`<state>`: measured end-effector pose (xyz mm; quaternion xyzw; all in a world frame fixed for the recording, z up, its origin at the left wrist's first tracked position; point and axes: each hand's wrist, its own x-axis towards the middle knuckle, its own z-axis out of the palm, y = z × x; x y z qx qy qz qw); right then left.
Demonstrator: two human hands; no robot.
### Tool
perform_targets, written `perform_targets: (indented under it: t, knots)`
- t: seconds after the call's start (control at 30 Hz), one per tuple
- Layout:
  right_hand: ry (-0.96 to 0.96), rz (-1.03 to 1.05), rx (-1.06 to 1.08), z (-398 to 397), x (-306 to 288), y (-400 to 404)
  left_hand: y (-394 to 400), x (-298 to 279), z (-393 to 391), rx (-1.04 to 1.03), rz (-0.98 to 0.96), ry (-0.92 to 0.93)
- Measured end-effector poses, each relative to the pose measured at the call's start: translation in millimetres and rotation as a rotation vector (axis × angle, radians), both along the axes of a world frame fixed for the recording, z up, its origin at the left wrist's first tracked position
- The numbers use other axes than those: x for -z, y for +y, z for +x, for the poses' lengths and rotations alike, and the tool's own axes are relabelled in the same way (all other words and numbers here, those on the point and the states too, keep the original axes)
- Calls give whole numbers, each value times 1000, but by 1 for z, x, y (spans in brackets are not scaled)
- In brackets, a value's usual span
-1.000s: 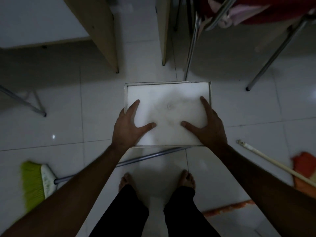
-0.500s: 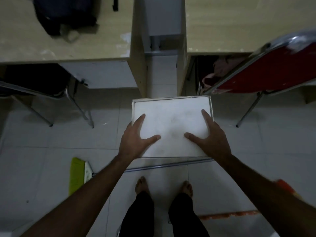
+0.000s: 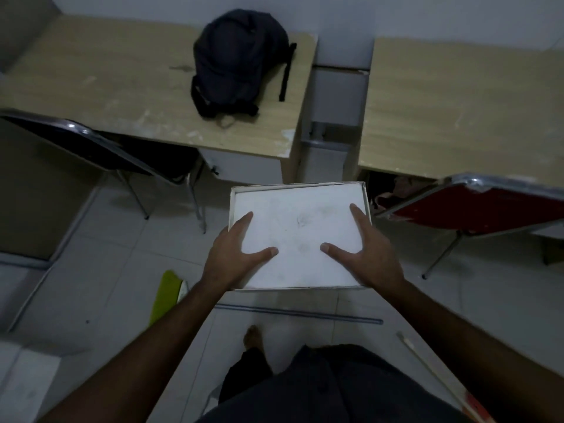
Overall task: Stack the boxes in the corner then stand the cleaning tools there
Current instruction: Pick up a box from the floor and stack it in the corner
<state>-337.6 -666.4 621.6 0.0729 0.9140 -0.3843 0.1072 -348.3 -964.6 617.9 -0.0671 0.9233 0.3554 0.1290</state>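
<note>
White box (image 3: 300, 227), left hand (image 3: 232, 254) and right hand (image 3: 370, 256) gripping its sides

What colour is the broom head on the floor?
Bright yellow-green broom head, left of the left hand; head view, the only one.

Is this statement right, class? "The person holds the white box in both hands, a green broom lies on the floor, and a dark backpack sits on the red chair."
One detail is wrong. The head view shows the dark backpack on the left desk, not on the red chair. The rest stands: left hand and right hand hold the white box, and the green broom lies on the floor.
</note>
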Motion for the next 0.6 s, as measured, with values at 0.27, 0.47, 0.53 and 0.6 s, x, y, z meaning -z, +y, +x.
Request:
perform_targets:
  t: [0.27,0.47,0.53,0.6]
  knots:
    - [14,37,-203,-36,-43,-78,-76,-49,24,-220,29,38]
    - [47,43,-361,-53,-65,-179,-168,-65,47,-365,21,0]
    - [57,34,-406,-55,-70,-218,-202,-70,56,-404,11,0]
    - [60,18,-443,-55,-74,-257,-237,-74,68,-452,8,-3]
